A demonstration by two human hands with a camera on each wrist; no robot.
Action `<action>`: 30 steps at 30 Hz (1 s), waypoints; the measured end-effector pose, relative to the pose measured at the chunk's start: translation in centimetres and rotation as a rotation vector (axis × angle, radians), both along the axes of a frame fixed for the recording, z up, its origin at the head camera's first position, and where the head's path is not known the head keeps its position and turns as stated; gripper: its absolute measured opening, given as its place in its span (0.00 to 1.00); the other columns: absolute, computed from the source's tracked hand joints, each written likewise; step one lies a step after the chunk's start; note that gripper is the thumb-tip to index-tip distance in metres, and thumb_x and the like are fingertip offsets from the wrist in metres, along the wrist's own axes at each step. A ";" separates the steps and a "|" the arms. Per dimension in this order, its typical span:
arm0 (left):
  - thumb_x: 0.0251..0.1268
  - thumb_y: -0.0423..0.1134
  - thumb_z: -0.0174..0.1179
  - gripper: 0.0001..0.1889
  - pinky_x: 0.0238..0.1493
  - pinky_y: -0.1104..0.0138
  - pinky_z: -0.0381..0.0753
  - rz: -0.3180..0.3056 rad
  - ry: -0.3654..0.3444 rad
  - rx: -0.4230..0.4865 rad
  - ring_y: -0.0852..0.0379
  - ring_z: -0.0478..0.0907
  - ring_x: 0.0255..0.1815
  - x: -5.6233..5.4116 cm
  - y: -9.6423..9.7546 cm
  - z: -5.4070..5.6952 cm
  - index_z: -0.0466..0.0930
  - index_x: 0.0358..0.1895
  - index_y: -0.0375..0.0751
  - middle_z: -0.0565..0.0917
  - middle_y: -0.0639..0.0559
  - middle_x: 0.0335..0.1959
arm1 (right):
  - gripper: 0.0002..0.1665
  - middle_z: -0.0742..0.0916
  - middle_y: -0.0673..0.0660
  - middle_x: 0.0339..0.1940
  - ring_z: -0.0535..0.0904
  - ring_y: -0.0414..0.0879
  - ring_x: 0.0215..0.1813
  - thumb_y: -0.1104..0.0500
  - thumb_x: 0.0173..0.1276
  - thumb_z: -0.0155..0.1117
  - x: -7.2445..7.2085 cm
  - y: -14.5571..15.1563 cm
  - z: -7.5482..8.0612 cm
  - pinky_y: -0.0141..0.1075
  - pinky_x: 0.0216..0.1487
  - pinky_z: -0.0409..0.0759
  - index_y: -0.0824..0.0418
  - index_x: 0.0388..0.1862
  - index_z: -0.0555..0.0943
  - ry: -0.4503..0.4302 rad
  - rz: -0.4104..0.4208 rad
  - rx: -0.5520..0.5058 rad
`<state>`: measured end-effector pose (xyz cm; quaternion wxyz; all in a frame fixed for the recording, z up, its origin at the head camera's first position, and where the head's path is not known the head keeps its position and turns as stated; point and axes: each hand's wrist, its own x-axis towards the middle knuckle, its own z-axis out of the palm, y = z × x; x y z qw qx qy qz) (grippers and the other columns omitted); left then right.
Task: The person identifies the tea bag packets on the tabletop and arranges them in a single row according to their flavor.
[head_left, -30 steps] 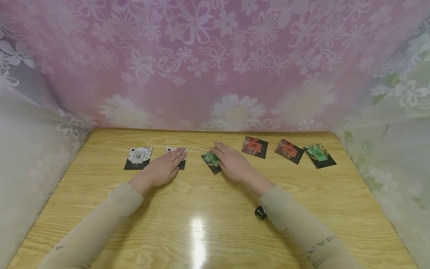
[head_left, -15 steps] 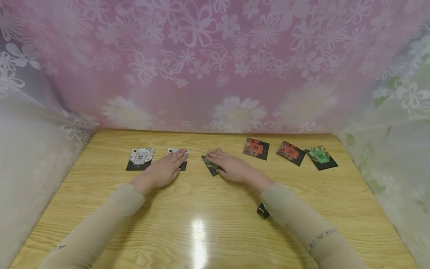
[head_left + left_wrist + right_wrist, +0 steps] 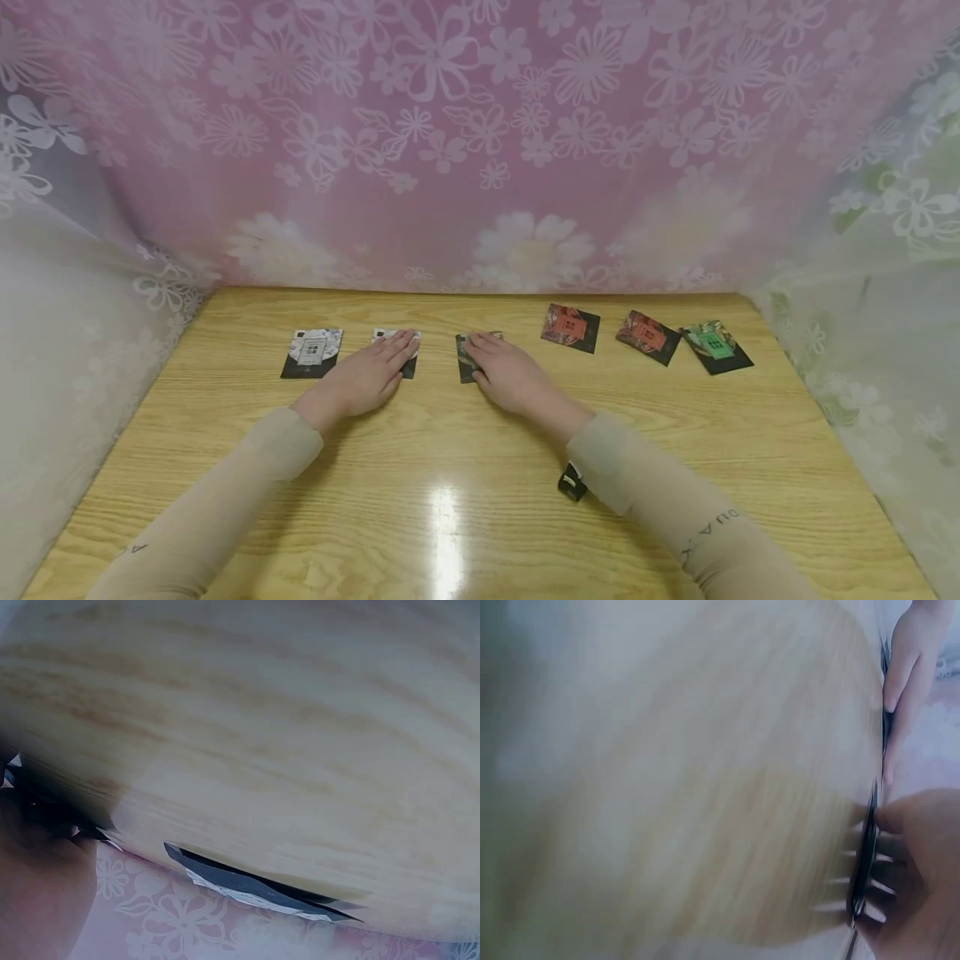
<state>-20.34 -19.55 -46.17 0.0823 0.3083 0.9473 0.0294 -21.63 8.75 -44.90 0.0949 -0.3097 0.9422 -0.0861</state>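
My left hand [image 3: 363,375] lies with its fingers straight over a black-and-white sachet [image 3: 409,369], covering most of it. Under the extended fingers of my right hand [image 3: 516,375] is a dark green sachet [image 3: 466,367]; its left side shows and its edges run roughly square to the table. Another black-and-white sachet [image 3: 312,353] lies flat to the left of my left hand. Seen edge-on in the right wrist view, the green sachet [image 3: 863,862] has my right fingers spread along it.
Two red-and-black sachets, one nearer [image 3: 570,327] and one farther right [image 3: 648,337], lie beyond my right hand. A green-and-black sachet [image 3: 717,346] is at the far right. Beside my right cuff sits a small black object [image 3: 572,482]. A floral curtain [image 3: 480,167] borders the wooden table.
Under my right hand the green sachet has turned from slanted to nearly square, in line with the white ones. The right hand came down over it. The left hand has stayed in place.
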 end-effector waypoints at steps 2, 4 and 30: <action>0.88 0.42 0.45 0.33 0.90 0.48 0.55 0.002 0.001 0.002 0.41 0.50 0.90 0.0 0.0 0.0 0.49 0.87 0.37 0.51 0.39 0.89 | 0.34 0.64 0.59 0.88 0.58 0.54 0.88 0.52 0.86 0.55 0.3 -0.4 0.0 0.49 0.90 0.59 0.60 0.85 0.64 0.012 -0.032 0.009; 0.88 0.42 0.45 0.33 0.90 0.48 0.55 0.004 0.003 0.002 0.42 0.50 0.90 -0.1 0.0 -0.1 0.49 0.87 0.37 0.51 0.40 0.89 | 0.34 0.65 0.59 0.87 0.59 0.55 0.88 0.52 0.86 0.56 0.5 -0.7 0.0 0.49 0.89 0.60 0.60 0.84 0.65 0.025 -0.056 0.016; 0.88 0.43 0.45 0.33 0.90 0.48 0.55 0.013 0.020 -0.008 0.42 0.50 0.90 0.0 0.1 -0.5 0.49 0.87 0.38 0.51 0.40 0.89 | 0.34 0.64 0.58 0.88 0.59 0.53 0.88 0.49 0.87 0.52 1.0 -2.7 -0.7 0.47 0.89 0.60 0.59 0.86 0.63 0.054 -0.134 0.104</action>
